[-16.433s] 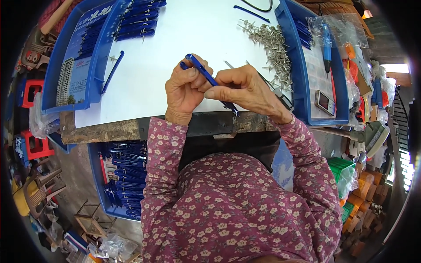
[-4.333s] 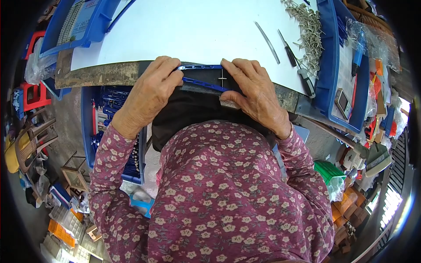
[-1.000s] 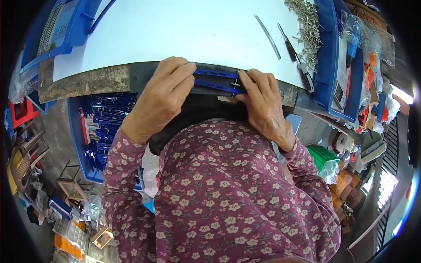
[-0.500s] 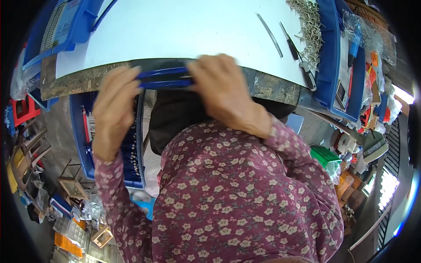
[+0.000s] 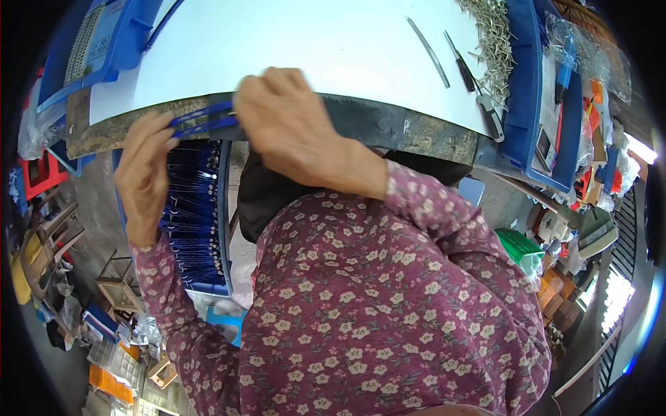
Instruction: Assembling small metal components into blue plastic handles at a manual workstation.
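Observation:
Between my two hands stretches a pair of thin blue strips [image 5: 205, 119], roughly parallel and blurred by motion; their exact kind cannot be told. My left hand [image 5: 144, 166] is closed on their left end, just above the blue tray. At the other end my right hand [image 5: 284, 132] grips them with bent fingers, in front of the table's near edge. Below, a blue tray [image 5: 227, 229] holds many similar slim blue pieces in rows, with small round shiny ends along its right side.
On the white tabletop [image 5: 298, 41] lie a pile of small metal pins [image 5: 494, 48], a grey metal strip [image 5: 428, 52], a black-handled screwdriver [image 5: 461, 66] and a grey-handled tool [image 5: 490, 118]. Blue bins stand at both sides, the right bin [image 5: 522, 97] holding tools. A dark worn edge [image 5: 437, 139] borders the table.
Both hands have moved left with the blue strips, toward the tray. More of the tray's contents now show, and the table edge formerly behind my right hand is uncovered.

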The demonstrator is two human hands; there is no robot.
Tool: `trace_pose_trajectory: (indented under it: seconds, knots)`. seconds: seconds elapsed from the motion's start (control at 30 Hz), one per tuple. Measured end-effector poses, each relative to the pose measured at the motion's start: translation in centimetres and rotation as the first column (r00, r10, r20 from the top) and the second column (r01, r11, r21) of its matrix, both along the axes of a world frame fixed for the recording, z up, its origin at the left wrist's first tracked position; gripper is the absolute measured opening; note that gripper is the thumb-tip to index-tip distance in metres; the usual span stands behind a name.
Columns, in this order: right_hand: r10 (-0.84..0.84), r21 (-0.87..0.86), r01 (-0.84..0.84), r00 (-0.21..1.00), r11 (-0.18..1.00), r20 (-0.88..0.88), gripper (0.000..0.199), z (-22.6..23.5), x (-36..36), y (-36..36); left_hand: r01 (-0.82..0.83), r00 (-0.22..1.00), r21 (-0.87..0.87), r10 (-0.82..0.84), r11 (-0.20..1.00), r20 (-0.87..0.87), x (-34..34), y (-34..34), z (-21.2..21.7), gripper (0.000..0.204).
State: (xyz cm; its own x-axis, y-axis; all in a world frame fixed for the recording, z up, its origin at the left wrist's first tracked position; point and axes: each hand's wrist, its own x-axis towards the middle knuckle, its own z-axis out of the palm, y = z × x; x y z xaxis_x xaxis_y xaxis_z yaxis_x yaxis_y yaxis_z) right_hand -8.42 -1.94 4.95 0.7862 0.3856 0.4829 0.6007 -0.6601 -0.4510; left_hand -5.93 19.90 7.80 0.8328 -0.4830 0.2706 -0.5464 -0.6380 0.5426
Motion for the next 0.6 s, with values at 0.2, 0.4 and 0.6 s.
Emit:
trace_pose_trajectory:
  seconds: [0.2,0.4,0.6]
  knots:
    - [-0.088,-0.094,0.081,0.993,0.992,-0.075,0.020,-0.1,-2.4,-3.0,0.073,0.992,0.063,-0.079,0.995,0.103,-0.9,-3.1,0.8,0.017]
    - [-0.250,-0.078,0.238,0.946,0.968,-0.205,0.038,1.3,-6.4,-9.4,0.350,0.937,-0.131,-0.346,0.928,0.051,-0.4,-9.6,-1.5,0.017]
    - [-0.247,-0.030,0.245,0.957,0.969,-0.151,0.039,0.5,-5.4,-7.4,0.326,0.944,-0.100,-0.320,0.940,0.078,0.1,-8.1,-1.4,0.019]
